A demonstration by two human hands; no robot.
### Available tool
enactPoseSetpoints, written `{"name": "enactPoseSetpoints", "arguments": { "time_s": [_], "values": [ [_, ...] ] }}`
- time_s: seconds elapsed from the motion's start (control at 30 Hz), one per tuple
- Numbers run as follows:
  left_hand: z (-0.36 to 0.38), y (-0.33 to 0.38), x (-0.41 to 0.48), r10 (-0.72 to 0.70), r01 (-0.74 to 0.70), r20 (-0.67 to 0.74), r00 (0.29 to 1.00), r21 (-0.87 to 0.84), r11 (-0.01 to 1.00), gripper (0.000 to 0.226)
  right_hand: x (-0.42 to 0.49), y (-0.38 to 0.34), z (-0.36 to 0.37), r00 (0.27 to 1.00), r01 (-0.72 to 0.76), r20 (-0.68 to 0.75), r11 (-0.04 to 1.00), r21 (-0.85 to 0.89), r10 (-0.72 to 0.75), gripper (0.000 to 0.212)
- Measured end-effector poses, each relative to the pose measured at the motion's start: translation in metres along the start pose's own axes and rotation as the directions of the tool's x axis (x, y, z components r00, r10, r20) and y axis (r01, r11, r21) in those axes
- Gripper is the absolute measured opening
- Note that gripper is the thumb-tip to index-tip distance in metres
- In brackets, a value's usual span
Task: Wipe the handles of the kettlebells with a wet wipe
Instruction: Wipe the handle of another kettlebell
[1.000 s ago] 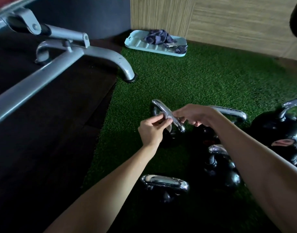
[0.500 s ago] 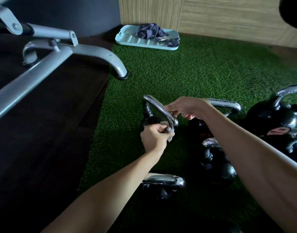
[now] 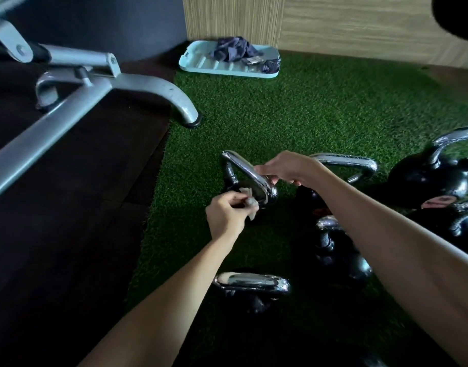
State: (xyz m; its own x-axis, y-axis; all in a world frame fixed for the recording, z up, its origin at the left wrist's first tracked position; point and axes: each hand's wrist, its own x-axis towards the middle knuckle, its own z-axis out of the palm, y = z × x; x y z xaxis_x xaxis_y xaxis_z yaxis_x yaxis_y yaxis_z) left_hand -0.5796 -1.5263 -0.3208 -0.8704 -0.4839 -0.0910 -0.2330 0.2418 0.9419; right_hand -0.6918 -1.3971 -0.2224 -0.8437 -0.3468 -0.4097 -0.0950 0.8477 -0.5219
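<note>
The wipe [image 3: 250,206], pinched in the left hand [image 3: 225,215], presses against the near end of one chrome handle [image 3: 243,168]. The right hand [image 3: 283,168] grips that same handle. Six kettlebells [image 3: 426,181] stand on green turf [image 3: 293,109]. One tray [image 3: 195,62] holding one cloth [image 3: 230,50] lies beyond.

no text can be read; the pink label [image 3: 439,202] on one kettlebell [image 3: 426,178] is too blurred.

Left hand [image 3: 226,211]: fingers curled, pinching a crumpled wet wipe [image 3: 250,203] against the near end of the handle [image 3: 243,169].
Right hand [image 3: 284,168]: knuckles up, fingers curled down onto the same handle.
Left forearm [image 3: 161,300]: bare, reaching up from bottom centre.
Right forearm [image 3: 386,234]: bare, entering from the right edge.
</note>
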Motion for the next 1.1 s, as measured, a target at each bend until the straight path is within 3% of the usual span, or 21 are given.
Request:
{"name": "enactPoseSetpoints", "arguments": {
  "time_s": [0.1,0.17,0.27,0.33,0.5,0.6,0.67,0.73,0.87,0.97,1.1],
  "values": [
    [-0.029,0.006,-0.006,0.117,-0.12,-0.063,0.991,-0.041,0.992,0.033,-0.014,0.002,-0.001,0.949,0.137,-0.286,0.991,-0.001,-0.132,0.058],
    [-0.042,0.014,-0.011,0.169,-0.174,-0.077,0.983,-0.069,0.982,0.033,-0.026,-0.001,-0.006,0.962,0.225,-0.183,0.967,0.122,-0.201,0.054],
    [-0.051,0.027,-0.015,0.261,-0.267,-0.065,0.963,-0.101,0.958,0.03,-0.047,-0.004,-0.007,0.953,0.228,0.152,0.953,0.2,-0.26,0.034],
    [-0.053,0.036,-0.016,0.306,-0.306,-0.015,0.952,-0.106,0.946,0.026,-0.05,0.001,-0.003,0.936,0.217,0.22,0.941,0.26,-0.276,0.026],
    [-0.048,0.05,-0.012,0.404,-0.4,0.029,0.915,-0.091,0.912,0.028,-0.042,0.017,0.012,0.964,0.166,0.103,0.856,0.489,-0.246,0.018],
    [-0.051,0.051,-0.001,0.432,-0.431,0.042,0.901,-0.038,0.902,0.031,-0.039,0.022,0.007,0.983,0.167,-0.027,0.835,0.525,-0.179,0.024],
    [-0.053,0.046,0.007,0.362,-0.362,-0.004,0.932,0.037,0.931,0.029,-0.035,0.029,-0.001,0.978,0.145,-0.201,0.873,0.465,-0.055,0.026],
    [-0.051,0.045,0.017,0.209,-0.205,-0.034,0.977,0.094,0.974,0.028,-0.032,0.036,-0.006,0.957,0.105,-0.29,0.9,0.422,0.024,0.023],
    [-0.04,0.052,0.031,-0.032,0.026,0.101,0.994,0.061,0.998,0.067,-0.029,0.037,0.007,0.996,0.002,-0.082,0.875,0.484,0.043,0.019],
    [-0.033,0.058,0.034,-0.134,0.149,0.097,0.986,-0.159,0.976,0.067,-0.026,0.032,0.013,0.996,-0.056,-0.022,0.814,0.578,0.084,0.021],
    [-0.035,0.057,0.039,-0.161,0.18,0.1,0.982,-0.235,0.955,0.079,-0.03,0.022,0.019,0.995,-0.076,-0.004,0.786,0.613,0.098,0.023]
  ]
}}
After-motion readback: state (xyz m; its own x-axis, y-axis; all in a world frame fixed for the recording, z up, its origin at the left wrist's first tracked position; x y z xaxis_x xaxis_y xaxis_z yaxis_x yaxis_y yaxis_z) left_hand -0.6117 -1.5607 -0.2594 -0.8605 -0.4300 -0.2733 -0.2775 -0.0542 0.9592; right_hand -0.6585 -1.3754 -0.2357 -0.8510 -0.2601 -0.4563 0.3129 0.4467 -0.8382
